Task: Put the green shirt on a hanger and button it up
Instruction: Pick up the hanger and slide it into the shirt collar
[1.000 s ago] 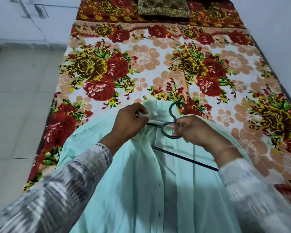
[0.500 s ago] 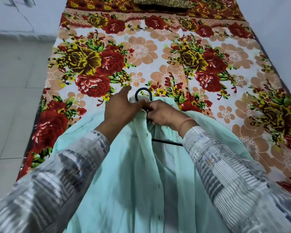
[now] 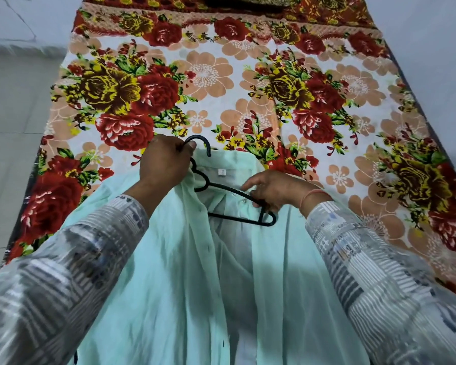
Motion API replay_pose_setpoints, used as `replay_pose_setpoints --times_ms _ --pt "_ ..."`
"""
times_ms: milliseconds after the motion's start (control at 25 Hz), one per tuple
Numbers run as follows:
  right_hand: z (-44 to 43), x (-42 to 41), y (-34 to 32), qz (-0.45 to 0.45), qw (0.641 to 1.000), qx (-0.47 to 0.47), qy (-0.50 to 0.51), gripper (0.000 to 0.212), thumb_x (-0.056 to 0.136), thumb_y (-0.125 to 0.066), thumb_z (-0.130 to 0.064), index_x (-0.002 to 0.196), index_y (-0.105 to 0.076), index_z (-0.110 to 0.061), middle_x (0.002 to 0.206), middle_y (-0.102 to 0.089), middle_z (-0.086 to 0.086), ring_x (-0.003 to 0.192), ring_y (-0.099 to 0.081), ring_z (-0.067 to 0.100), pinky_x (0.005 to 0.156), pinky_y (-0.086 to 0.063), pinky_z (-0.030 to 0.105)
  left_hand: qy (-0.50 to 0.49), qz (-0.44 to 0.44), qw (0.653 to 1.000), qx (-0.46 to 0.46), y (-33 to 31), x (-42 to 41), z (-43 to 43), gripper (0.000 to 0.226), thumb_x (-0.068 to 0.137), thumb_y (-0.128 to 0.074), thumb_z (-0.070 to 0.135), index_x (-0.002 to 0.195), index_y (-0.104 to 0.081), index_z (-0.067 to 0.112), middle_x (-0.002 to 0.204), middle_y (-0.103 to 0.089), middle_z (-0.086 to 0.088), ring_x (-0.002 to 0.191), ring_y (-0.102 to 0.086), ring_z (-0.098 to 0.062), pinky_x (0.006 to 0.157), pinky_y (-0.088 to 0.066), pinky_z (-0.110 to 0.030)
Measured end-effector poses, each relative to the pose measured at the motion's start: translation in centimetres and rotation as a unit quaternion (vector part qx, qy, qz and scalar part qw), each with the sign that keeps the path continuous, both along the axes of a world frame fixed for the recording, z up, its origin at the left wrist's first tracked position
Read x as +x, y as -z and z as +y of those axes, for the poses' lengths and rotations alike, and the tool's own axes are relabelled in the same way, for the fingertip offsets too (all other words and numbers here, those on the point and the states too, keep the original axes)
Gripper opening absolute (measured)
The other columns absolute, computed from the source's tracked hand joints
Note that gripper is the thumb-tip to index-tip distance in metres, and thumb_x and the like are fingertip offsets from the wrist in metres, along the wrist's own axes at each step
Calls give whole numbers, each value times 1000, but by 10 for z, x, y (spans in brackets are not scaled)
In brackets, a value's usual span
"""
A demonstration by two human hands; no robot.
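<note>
A pale green shirt (image 3: 195, 280) lies open, collar away from me, on the flowered bedspread (image 3: 221, 83). A black hanger (image 3: 232, 204) sits inside the open collar area, its hook poking out past the collar. My left hand (image 3: 163, 164) grips the hook together with the shirt's left front edge. My right hand (image 3: 277, 189) pinches the hanger's right arm near its end, over the shirt's inner right side. A small white label shows inside the collar.
The bed fills most of the view, with a dark cushion (image 3: 242, 1) at its far end. Tiled floor (image 3: 13, 122) runs along the left side, and a pale wall (image 3: 437, 48) borders the right.
My hands have spread apart. The left one now holds the hook at the collar; the right has slid out along the hanger's right arm, and more of the hanger shows.
</note>
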State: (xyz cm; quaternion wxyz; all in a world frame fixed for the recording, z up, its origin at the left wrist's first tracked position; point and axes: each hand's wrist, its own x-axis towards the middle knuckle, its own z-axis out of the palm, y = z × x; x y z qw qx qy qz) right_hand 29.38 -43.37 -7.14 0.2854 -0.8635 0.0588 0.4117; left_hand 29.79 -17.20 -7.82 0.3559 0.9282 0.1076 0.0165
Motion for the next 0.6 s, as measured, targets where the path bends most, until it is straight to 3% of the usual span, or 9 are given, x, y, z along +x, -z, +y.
replay_pose_setpoints --times_ms 80,120,200,240,280,320,440,520,600 --pt "-13 6 -3 -41 999 -13 26 20 103 -68 -28 112 -75 -10 89 -75 10 79 -76 27 71 -66 38 -23 -12 1000 1 -3 1 0 45 104 -62 45 88 -80 7 78 -73 -16 73 -66 -36 62 -41 -38" --pt "-22 7 -4 -75 994 -10 73 30 100 -72 -34 100 -74 -4 88 -75 14 82 -77 30 76 -68 42 -38 -21 999 -4 -3 2 0 46 104 -62 47 89 -80 8 78 -73 -16 73 -66 -36 63 -42 -38" --pt "-43 6 -6 -191 974 -34 121 42 91 -80 -41 79 -68 -2 79 -69 19 79 -76 35 74 -66 44 -63 -29 998 -5 -2 4 1 47 103 -61 49 90 -80 8 77 -71 -17 73 -66 -37 65 -47 -41" --pt "-51 4 -8 -252 960 -63 104 34 87 -82 -33 78 -66 -5 76 -66 16 78 -73 36 69 -60 39 -69 -34 997 -3 -1 5 2 48 103 -61 50 90 -79 7 78 -72 -18 74 -66 -37 66 -49 -43" --pt "-56 0 -11 -283 951 -89 87 17 83 -81 -20 83 -67 -11 75 -64 9 78 -69 36 64 -52 33 -74 -39 996 -2 0 5 1 49 103 -61 50 90 -80 7 79 -73 -18 76 -67 -38 67 -51 -45" --pt "-62 -4 -12 -292 948 -103 76 15 81 -75 -8 91 -67 -16 80 -64 5 79 -65 35 63 -44 31 -80 -40 996 -2 2 6 0 49 102 -62 51 89 -80 7 78 -73 -18 75 -67 -38 67 -52 -46" --pt "-60 -11 -15 -366 922 -86 93 42 80 -66 1 115 -71 -21 113 -73 12 88 -64 32 75 -47 30 -93 -40 995 -22 5 6 -8 52 101 -65 49 71 -71 6 62 -62 -15 63 -60 -35 57 -41 -40" --pt "-35 -15 -19 -377 908 16 181 40 85 -73 -3 121 -73 -20 120 -75 8 91 -67 25 85 -51 22 -100 -37 994 -37 7 10 -16 53 100 -67 47 64 -66 7 56 -55 -12 61 -56 -35 55 -31 -37" --pt "2 -24 -16 -345 903 124 224 38 87 -80 -6 123 -73 -17 116 -72 0 87 -65 14 82 -50 8 -102 -40 993 -52 7 14 -29 53 98 -66 50 72 -74 4 62 -63 -16 66 -64 -39 58 -37 -38"
